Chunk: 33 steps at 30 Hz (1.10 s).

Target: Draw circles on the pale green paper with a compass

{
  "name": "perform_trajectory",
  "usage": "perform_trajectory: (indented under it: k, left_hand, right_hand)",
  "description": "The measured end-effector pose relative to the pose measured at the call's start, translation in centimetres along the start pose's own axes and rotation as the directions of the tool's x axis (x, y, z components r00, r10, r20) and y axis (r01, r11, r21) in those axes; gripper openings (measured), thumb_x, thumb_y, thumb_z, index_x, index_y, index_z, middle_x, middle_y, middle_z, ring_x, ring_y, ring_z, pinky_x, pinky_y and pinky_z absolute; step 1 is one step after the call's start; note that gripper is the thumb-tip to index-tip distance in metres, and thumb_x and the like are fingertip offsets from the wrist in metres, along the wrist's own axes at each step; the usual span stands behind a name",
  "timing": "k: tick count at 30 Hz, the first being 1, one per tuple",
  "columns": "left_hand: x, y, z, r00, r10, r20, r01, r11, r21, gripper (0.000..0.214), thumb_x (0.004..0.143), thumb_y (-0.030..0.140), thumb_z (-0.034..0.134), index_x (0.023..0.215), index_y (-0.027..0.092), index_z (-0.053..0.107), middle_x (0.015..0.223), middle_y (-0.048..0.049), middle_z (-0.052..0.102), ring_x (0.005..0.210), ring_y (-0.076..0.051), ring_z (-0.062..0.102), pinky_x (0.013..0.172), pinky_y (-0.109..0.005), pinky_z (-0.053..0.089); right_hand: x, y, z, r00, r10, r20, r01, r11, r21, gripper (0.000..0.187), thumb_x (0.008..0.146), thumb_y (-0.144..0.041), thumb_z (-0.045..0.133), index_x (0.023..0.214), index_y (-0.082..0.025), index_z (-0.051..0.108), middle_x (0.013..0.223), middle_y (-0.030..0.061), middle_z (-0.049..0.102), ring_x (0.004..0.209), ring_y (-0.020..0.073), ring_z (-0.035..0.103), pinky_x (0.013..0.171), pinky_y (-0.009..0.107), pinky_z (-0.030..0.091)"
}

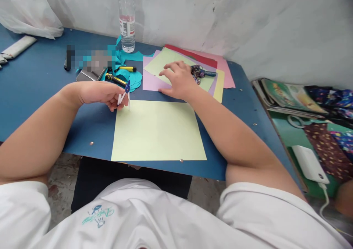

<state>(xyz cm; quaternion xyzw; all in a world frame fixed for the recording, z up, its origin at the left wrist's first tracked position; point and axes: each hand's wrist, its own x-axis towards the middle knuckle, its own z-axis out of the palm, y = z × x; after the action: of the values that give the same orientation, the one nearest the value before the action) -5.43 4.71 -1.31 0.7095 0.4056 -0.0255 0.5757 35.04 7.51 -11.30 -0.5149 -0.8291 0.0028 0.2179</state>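
A small drawing compass (127, 88) with a blue head and white legs is held in my left hand (107, 94), its fingers curled around one leg. The compass points down over the upper left corner of a pale yellow-green paper sheet (158, 131) lying flat before me. My right hand (178, 78) rests, fingers spread, on a stack of coloured paper (154, 67). Just right of those fingers lies a bunch of keys (198, 72) with a dark fob. Cut teal paper circles (134, 79) sit between the hands, beside a yellow and black utility knife (116, 80).
Behind the teal scraps a water bottle (127, 28) stands against the wall. A plastic bag (30, 11) is at the far left. On the green surface to the right are books (292, 98) and a white power bank (310, 164) with a cable.
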Motion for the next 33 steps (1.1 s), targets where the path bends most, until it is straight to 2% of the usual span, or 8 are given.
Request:
perform_trajectory:
  k: [3, 7, 13, 19, 23, 28, 31, 33]
  left_hand:
    - [0.0, 0.3, 0.2, 1.0, -0.01, -0.005, 0.01, 1.0, -0.006, 0.04, 0.107, 0.061, 0.077, 0.1, 0.023, 0.084, 0.102, -0.0115, 0.079, 0.091, -0.027, 0.071, 0.086, -0.034, 0.064]
    - [-0.1, 0.8, 0.6, 1.0, -0.021, -0.001, 0.021, 0.999, 0.027, 0.038, 0.109, 0.058, 0.069, 0.101, 0.022, 0.079, 0.104, -0.0104, 0.077, 0.092, -0.025, 0.072, 0.087, -0.031, 0.063]
    - [-0.7, 1.5, 1.0, 1.0, -0.021, -0.01, 0.021, 0.998, 0.065, 0.036, 0.124, 0.038, 0.05, 0.118, 0.013, 0.074, 0.109, -0.0094, 0.076, 0.098, -0.021, 0.071, 0.094, -0.027, 0.059]
    - [-0.6, 1.5, 1.1, 0.999, -0.032, -0.017, 0.034, 0.993, 0.111, 0.041, 0.121, 0.047, 0.053, 0.124, 0.014, 0.076, 0.116, -0.0122, 0.08, 0.1, -0.024, 0.073, 0.1, -0.032, 0.063]
    - [-0.7, 1.8, 1.3, 0.998, -0.044, -0.04, 0.049, 0.99, 0.129, 0.042, 0.12, 0.048, 0.052, 0.123, 0.013, 0.075, 0.116, -0.0116, 0.08, 0.1, -0.023, 0.074, 0.101, -0.03, 0.062]
    - [-0.6, 1.9, 1.4, 0.997, -0.049, -0.051, 0.054, 0.994, 0.095, 0.035, 0.118, 0.035, 0.049, 0.12, 0.011, 0.074, 0.114, -0.0096, 0.077, 0.097, -0.019, 0.071, 0.101, -0.03, 0.06]
    - [-0.6, 1.8, 1.3, 0.998, -0.051, -0.043, 0.055, 0.994, 0.099, 0.033, 0.118, 0.035, 0.052, 0.121, 0.011, 0.075, 0.113, -0.0092, 0.077, 0.098, -0.02, 0.071, 0.101, -0.03, 0.06]
    - [-0.7, 1.8, 1.3, 0.999, -0.043, -0.034, 0.046, 0.993, 0.109, 0.032, 0.118, 0.035, 0.053, 0.12, 0.012, 0.075, 0.114, -0.01, 0.078, 0.099, -0.021, 0.071, 0.098, -0.029, 0.061]
  right_hand:
    - [0.1, -0.6, 1.4, 0.999, -0.042, 0.023, 0.042, 0.999, 0.003, 0.046, 0.1, -0.045, 0.094, 0.144, -0.035, 0.087, 0.174, 0.0106, 0.08, 0.167, 0.0589, 0.061, 0.141, 0.09, 0.048]
    - [0.5, -0.1, 1.5, 0.999, -0.024, 0.034, 0.025, 0.999, -0.043, 0.037, 0.105, -0.043, 0.088, 0.141, -0.035, 0.087, 0.165, 0.0097, 0.083, 0.162, 0.0541, 0.066, 0.143, 0.082, 0.051]
    - [0.5, 1.3, 0.7, 0.998, 0.052, 0.036, -0.049, 0.995, -0.083, 0.034, 0.113, -0.044, 0.076, 0.142, -0.029, 0.086, 0.157, 0.0191, 0.084, 0.164, 0.0565, 0.065, 0.145, 0.083, 0.048]
    - [-0.6, 1.6, -0.7, 0.995, -0.061, 0.078, 0.063, 0.998, -0.021, 0.041, 0.107, -0.051, 0.086, 0.145, -0.037, 0.089, 0.162, 0.0116, 0.084, 0.163, 0.0564, 0.066, 0.146, 0.083, 0.046]
    - [0.0, 1.4, -0.6, 0.994, -0.062, 0.095, 0.063, 0.998, -0.008, 0.03, 0.111, -0.049, 0.081, 0.136, -0.037, 0.091, 0.158, 0.011, 0.087, 0.166, 0.0554, 0.064, 0.145, 0.084, 0.046]
    - [0.1, 2.4, -0.7, 0.995, 0.087, 0.047, -0.089, 0.995, 0.035, 0.027, 0.114, -0.063, 0.078, 0.125, -0.041, 0.088, 0.157, 0.0077, 0.089, 0.167, 0.0525, 0.058, 0.15, 0.086, 0.041]
    - [-0.7, 3.0, -1.9, 0.997, 0.036, 0.074, -0.046, 0.989, 0.142, 0.035, 0.107, -0.076, 0.087, 0.118, -0.042, 0.084, 0.158, 0.0063, 0.088, 0.166, 0.0516, 0.058, 0.15, 0.085, 0.041]
    - [-1.2, 3.1, -2.8, 0.992, -0.017, 0.124, -0.006, 0.982, 0.186, 0.041, 0.101, -0.076, 0.096, 0.115, -0.041, 0.081, 0.161, 0.0053, 0.086, 0.166, 0.0499, 0.058, 0.151, 0.083, 0.041]
